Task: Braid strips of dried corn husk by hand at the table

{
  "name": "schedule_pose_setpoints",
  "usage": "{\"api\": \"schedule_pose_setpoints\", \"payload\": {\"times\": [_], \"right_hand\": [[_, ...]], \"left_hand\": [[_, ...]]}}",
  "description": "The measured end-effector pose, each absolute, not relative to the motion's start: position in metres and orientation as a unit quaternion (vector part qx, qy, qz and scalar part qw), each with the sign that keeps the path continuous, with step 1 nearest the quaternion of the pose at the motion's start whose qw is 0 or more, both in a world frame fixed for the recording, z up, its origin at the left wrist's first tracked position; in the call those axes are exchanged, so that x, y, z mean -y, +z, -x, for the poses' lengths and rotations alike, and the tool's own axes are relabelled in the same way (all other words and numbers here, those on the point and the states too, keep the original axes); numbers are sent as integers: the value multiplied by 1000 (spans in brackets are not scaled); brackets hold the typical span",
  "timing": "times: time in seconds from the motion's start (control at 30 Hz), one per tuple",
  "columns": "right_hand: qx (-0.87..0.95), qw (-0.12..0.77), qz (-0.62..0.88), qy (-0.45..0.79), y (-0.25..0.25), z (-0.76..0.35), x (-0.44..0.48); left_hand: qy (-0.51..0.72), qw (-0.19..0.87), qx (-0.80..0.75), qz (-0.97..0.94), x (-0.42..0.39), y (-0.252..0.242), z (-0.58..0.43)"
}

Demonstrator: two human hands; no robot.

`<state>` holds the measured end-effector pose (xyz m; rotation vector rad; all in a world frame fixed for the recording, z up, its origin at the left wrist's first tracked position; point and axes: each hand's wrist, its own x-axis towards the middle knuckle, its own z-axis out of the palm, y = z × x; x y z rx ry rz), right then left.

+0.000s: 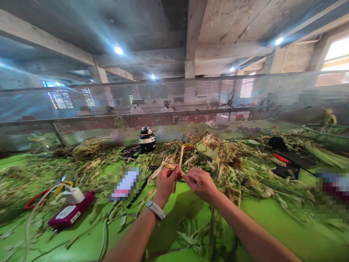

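In the middle of the head view, my two hands meet above a green table. My left hand, with a pale watch at the wrist, is closed on strips of dried corn husk. One yellowish strip sticks upward from the fingers and others hang to the left. My right hand is closed in a pinch close beside the left fingertips. Something small and reddish shows between the fingertips, too small to make out. Whatever the right fingers hold is mostly hidden.
Loose corn husks are heaped behind my hands. On the left are a purple power strip with a white charger, cables and a blurred phone. A black bottle stands before the perforated metal screen. Scissors-like red-handled items lie left.
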<state>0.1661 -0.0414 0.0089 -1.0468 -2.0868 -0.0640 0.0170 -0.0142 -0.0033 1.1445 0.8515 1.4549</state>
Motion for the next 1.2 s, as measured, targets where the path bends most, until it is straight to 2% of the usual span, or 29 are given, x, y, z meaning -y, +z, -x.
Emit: {"api": "schedule_pose_setpoints", "payload": {"times": [0.17, 0.33, 0.43, 0.67, 0.9, 1.07, 1.2], "right_hand": [[791, 389, 470, -37, 4, -176, 34], [800, 370, 470, -54, 3, -178, 31], [802, 397, 438, -91, 5, -177, 34], [848, 383, 347, -114, 4, -170, 35], [792, 480, 372, -65, 3, -169, 33], [748, 534, 394, 16, 3, -168, 31], [727, 518, 439, 100, 1, -167, 29]], "left_hand": [[565, 604, -333, -453, 21, 3, -15], [534, 633, -344, -443, 21, 4, -16], [568, 632, -325, -415, 15, 1, -17], [581, 659, -259, -402, 11, -3, -18], [557, 634, -300, -445, 11, -4, -15], [529, 630, -330, -463, 14, -1, -16], [510, 611, -340, -500, 22, 5, -16]]}}
